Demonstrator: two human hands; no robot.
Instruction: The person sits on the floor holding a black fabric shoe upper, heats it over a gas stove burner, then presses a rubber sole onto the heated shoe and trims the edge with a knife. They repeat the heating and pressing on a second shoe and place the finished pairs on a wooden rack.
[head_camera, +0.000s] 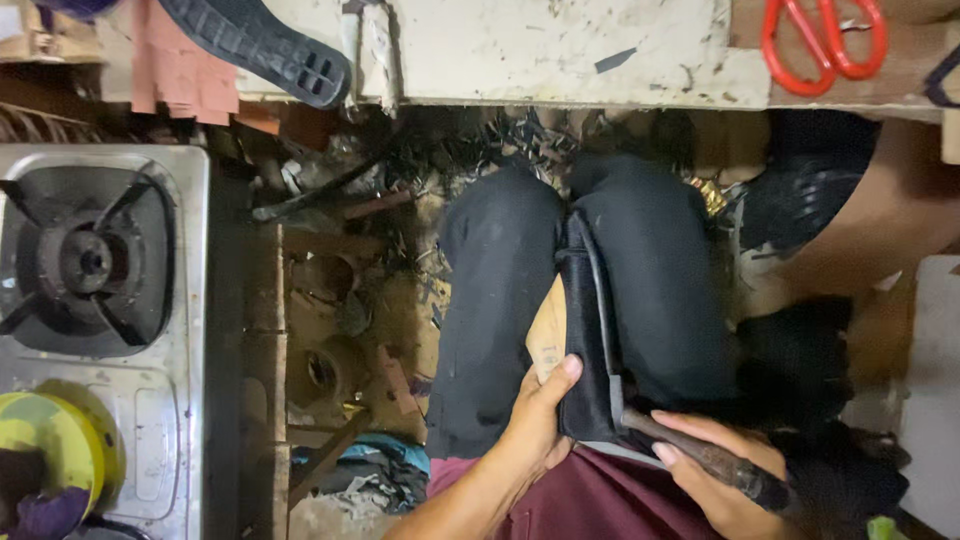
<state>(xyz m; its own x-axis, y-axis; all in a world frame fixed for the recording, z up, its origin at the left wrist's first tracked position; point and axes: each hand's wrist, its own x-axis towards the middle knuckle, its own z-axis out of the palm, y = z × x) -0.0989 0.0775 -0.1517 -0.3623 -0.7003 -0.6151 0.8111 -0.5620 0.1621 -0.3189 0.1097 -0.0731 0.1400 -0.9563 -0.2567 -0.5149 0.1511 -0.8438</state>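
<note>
Both hands work over the lap, close together but on separate things. Left hand (535, 420) clamps around the heel end of a black shoe (590, 340) wedged upright between the knees in black trousers (500, 290), thumb pressed against its tan insole (548, 335). Right hand (725, 480) is closed on the handle of a dark, worn tool (700, 455), whose tip touches the shoe's edge. To the left sits a steel gas stove (100, 280), and at its near corner a yellow-green tub (50, 450) holds something dark purple, too blurred to identify. Round tins (325, 370) lie among scraps on the floor; their contents cannot be made out. Red scissors (825, 40) rest on the bench (560, 50) beside a black sole (260, 45).
</note>
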